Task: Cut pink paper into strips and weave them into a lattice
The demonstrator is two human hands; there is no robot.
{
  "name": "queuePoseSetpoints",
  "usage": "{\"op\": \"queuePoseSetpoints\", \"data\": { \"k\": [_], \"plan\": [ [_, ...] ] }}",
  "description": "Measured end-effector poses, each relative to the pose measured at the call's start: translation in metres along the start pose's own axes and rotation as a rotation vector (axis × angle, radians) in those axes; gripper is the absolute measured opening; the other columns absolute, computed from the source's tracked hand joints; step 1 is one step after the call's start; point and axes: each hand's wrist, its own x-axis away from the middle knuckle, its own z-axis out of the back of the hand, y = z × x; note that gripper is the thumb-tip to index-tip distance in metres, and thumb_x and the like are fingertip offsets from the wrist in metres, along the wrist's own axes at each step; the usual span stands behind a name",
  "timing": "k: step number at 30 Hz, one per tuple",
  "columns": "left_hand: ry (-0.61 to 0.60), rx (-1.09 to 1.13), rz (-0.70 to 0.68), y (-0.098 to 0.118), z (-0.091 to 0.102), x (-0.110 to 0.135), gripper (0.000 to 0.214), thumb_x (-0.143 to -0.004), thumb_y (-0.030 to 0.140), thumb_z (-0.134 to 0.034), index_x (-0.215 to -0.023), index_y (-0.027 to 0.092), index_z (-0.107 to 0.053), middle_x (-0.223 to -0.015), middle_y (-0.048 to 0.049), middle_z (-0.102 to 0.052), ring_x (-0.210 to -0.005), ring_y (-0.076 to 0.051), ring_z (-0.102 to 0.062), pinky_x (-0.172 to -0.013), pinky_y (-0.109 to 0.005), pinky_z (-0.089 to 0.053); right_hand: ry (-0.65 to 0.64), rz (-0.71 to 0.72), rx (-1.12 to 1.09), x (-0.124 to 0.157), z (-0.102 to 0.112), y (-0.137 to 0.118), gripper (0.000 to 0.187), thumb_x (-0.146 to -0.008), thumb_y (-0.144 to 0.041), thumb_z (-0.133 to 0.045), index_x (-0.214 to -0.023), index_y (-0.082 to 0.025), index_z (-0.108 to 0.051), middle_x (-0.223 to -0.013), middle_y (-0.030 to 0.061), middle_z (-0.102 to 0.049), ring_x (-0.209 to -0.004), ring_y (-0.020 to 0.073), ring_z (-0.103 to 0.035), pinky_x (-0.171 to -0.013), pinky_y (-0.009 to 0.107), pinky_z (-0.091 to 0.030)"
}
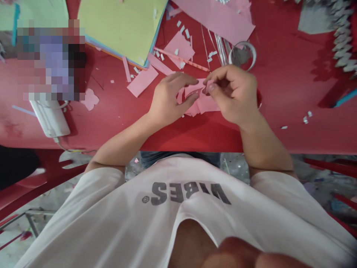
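Note:
Both my hands work close together above the middle of the red table (292,130). My right hand (232,95) pinches a folded pink paper piece (208,87) between thumb and fingertips. My left hand (170,98) rests its fingers and thumb against a loose bunch of pink paper (202,104), and its grip looks light. A pink-striped pencil (181,59) lies just beyond my left fingers, with several white paper bits and pink offcuts (142,80) around it.
A stack of green and coloured paper (122,26) and a large pink sheet (214,18) lie at the far edge. A tape roll (242,56) sits beyond my right hand. A white appliance (50,119) stands at left, and a grey-white paper garland (344,41) lies at far right.

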Motion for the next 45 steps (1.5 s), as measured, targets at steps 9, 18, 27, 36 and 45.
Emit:
{"op": "queuePoseSetpoints", "data": {
  "k": [9,18,27,36,45],
  "plan": [
    [0.037,0.08,0.03,-0.002,-0.009,0.003,0.008,-0.101,0.028,-0.068,-0.099,0.024,-0.074,-0.093,-0.0038,-0.078,-0.08,-0.018,-0.072,-0.073,-0.035,-0.058,0.083,0.072,0.057,0.01,-0.006,-0.016,0.037,-0.097,-0.07,-0.07,-0.096,-0.034,-0.068,-0.109,0.0035,-0.075,-0.089,0.0252,-0.071,-0.08,0.046,-0.065],
    [0.114,0.347,0.12,-0.013,-0.008,-0.007,0.026,-0.1,0.045,-0.071,-0.088,0.023,-0.067,-0.081,-0.0002,-0.066,-0.076,-0.015,-0.073,-0.067,-0.031,-0.059,0.116,0.211,0.161,0.01,0.003,-0.013,0.021,-0.099,-0.054,-0.073,-0.097,-0.034,-0.072,-0.096,0.0019,-0.075,-0.089,0.0259,-0.072,-0.087,0.049,-0.062],
    [0.054,0.469,0.219,-0.008,-0.011,-0.005,0.025,-0.093,0.042,-0.08,-0.087,0.022,-0.066,-0.078,0.0009,-0.065,-0.076,-0.016,-0.073,-0.067,-0.031,-0.062,0.051,0.064,0.14,0.016,-0.009,-0.012,0.024,-0.096,-0.056,-0.079,-0.09,-0.033,-0.074,-0.086,0.0003,-0.077,-0.083,0.0259,-0.075,-0.081,0.047,-0.069],
    [0.062,0.445,0.149,-0.002,-0.006,-0.005,0.02,-0.094,0.028,-0.074,-0.078,0.022,-0.064,-0.074,0.0018,-0.061,-0.066,-0.012,-0.064,-0.063,-0.028,-0.058,-0.007,0.089,0.18,0.015,-0.008,-0.017,0.015,-0.096,-0.05,-0.081,-0.095,-0.035,-0.079,-0.089,0.0,-0.08,-0.082,0.0257,-0.075,-0.08,0.047,-0.07],
    [0.09,0.402,0.096,-0.005,-0.007,-0.004,0.024,-0.099,0.034,-0.073,-0.08,0.023,-0.063,-0.074,0.0019,-0.059,-0.072,-0.015,-0.07,-0.069,-0.032,-0.06,0.022,0.101,0.14,0.015,-0.014,-0.015,0.017,-0.099,-0.052,-0.075,-0.097,-0.035,-0.079,-0.094,0.0011,-0.078,-0.09,0.0271,-0.075,-0.087,0.05,-0.068]
  ]
}}
